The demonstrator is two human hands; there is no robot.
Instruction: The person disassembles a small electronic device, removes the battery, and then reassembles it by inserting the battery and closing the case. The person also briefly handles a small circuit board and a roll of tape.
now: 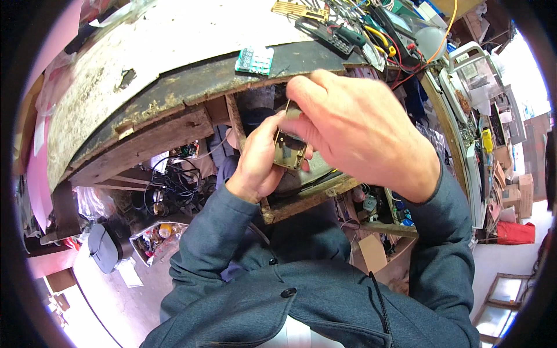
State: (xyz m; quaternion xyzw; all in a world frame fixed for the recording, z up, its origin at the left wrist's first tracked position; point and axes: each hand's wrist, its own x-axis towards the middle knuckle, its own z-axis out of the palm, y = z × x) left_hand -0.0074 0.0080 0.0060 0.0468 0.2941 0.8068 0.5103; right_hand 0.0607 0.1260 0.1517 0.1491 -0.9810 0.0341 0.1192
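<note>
My left hand is closed round a small olive-gold housing, flat and rectangular like a phone's shell, with a dark area inside and little screw posts along its rim. Over its upper part reaches my right hand, the thumb and fingers bent in a pinch and slightly blurred. A thin, bright metal line runs down beside the right thumb; whether it is a tool or an edge of the housing I cannot tell. Beyond my hands, a green circuit board with white pads lies at the bench's front edge.
The worn bench curves across the top, an open wooden drawer below my hands. At the back right lie a multimeter, a green-handled screwdriver, yellow-handled pliers and tangled leads. Black cables hang under the bench at left.
</note>
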